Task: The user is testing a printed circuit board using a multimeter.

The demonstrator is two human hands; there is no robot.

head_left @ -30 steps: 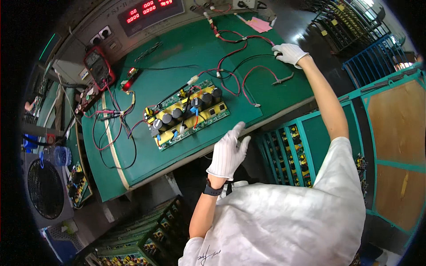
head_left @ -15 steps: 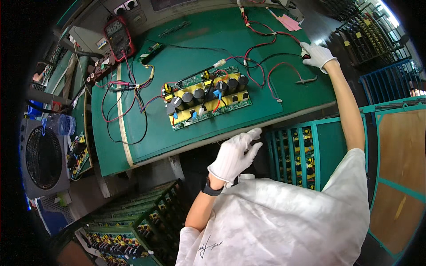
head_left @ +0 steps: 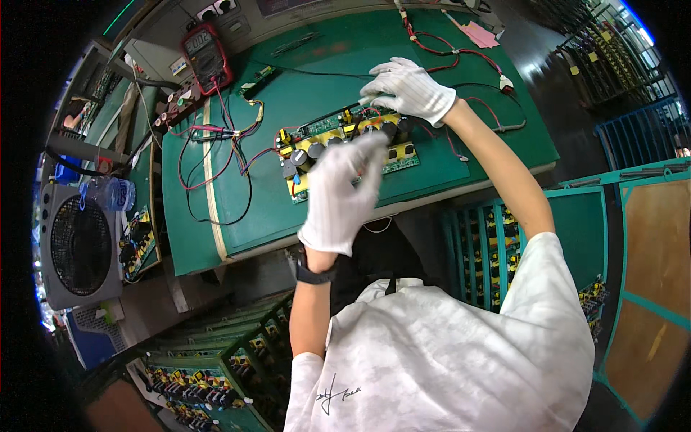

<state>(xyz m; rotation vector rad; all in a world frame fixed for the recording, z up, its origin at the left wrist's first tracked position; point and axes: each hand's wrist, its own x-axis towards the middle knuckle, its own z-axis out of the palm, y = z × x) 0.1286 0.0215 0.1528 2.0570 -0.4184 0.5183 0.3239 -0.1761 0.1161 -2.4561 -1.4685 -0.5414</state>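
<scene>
A long circuit board (head_left: 297, 189) with black capacitors and yellow parts lies on the green bench mat (head_left: 237, 252). My left hand (head_left: 338, 187), in a white glove, is over the board's near side, smeared by motion; whether it touches a part is unclear. My gloved right hand (head_left: 412, 90) hovers at the board's far right, its fingers somewhat apart. Beside its fingertips is a small white connector (head_left: 362, 103) on a lead, and I cannot make out contact. A white plug (head_left: 506, 83) on a red cable lies loose at the mat's right side.
Far left on the bench stands a red multimeter (head_left: 207, 56) with leads running to a wire bundle (head_left: 229, 135). A small board (head_left: 259, 82) lies near it. Left of the bench is a fan (head_left: 80, 245). Racks of boards (head_left: 237, 374) stand below and right.
My right hand has left the plug on the red cable and moved left to the board's far side. The left hand has risen over the board. The multimeter's reading has changed.
</scene>
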